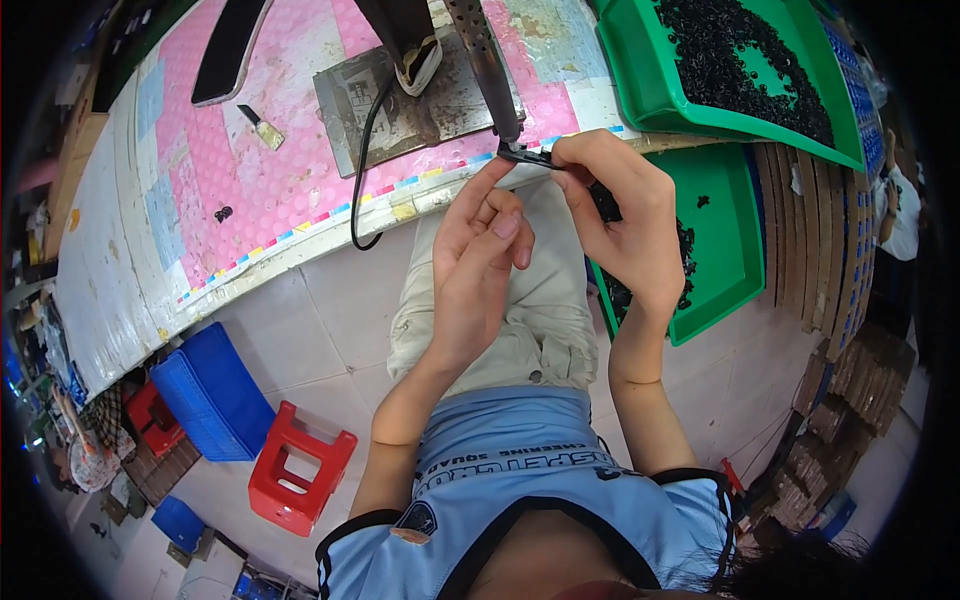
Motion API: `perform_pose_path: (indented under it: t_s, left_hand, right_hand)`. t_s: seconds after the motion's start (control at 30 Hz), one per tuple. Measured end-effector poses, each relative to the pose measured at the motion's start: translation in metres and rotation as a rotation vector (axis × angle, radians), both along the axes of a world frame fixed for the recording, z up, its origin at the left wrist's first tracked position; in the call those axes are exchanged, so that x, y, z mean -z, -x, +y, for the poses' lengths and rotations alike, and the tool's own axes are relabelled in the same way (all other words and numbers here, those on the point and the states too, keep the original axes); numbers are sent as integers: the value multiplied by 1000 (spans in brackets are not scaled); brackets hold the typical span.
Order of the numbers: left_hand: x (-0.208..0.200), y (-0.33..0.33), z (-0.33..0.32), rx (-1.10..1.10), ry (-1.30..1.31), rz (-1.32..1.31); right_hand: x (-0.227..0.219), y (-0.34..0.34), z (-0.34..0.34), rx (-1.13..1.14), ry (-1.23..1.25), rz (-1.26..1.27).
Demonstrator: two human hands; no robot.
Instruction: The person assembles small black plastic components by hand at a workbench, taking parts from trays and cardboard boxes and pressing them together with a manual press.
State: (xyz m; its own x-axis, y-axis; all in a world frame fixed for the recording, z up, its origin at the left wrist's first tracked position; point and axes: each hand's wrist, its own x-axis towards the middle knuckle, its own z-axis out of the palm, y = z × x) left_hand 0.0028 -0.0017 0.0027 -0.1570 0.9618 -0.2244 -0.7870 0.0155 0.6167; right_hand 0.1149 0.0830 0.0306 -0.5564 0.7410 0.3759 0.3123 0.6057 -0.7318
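Observation:
My right hand (625, 205) pinches one end of a small, slim black part (533, 157) between thumb and fingertips at the table's front edge. My left hand (478, 250) has its index finger stretched up to the part's other end, touching or nearly touching it; its thumb and other fingers curl loosely with nothing visible in them. Right above the part is the narrow tip of a perforated metal tube tool (485, 75), slanting down from the top. Whether tip and part touch, I cannot tell. The part's exact kind does not show.
A worn metal plate (350, 105) under a dark stand lies on the pink-covered table (110, 290), with a black cable (366, 165), a phone (228, 50) and a small blade tool (262, 130). Green trays (650, 95) of black pieces stand right. A red stool (300, 470) is lower left.

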Motion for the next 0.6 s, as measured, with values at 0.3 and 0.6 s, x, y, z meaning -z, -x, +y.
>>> perform_pose_path:
  t_s: [0.3,0.6]
  left_hand:
    - [2,0,-1,-5,-6,-62]
    - [1,0,0,7,-20,-99]
  right_hand:
    - [0,1,-2,3,-27,-3]
    - [-2,1,-1,23,-47,-35]
